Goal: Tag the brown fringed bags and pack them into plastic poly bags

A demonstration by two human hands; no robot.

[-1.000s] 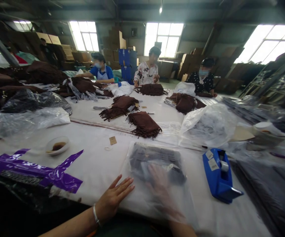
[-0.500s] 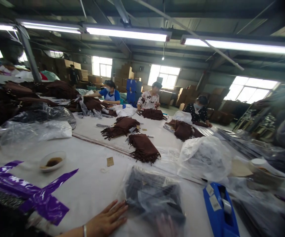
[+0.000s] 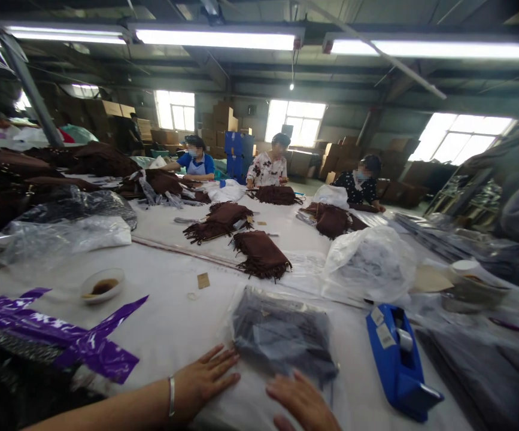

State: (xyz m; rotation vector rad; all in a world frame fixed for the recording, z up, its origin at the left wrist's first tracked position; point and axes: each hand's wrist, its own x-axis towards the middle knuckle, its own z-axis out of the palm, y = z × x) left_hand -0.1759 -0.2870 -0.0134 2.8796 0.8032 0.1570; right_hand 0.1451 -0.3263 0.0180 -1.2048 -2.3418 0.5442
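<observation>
Two open hands flank one clear plastic bag lying flat on the table, dark folded cloth inside it. Both grips are wide and hold nothing: the left hand lies flat just beside the bag's left edge, the right hand spreads at its near edge. It should handle light and soft, its film slippery, so a flat palm or a pinch at the loose film looks the surest hold. A blue tape dispenser sits to the right, a purple printed strip to the left — brown fringed suede pieces lie farther off.
</observation>
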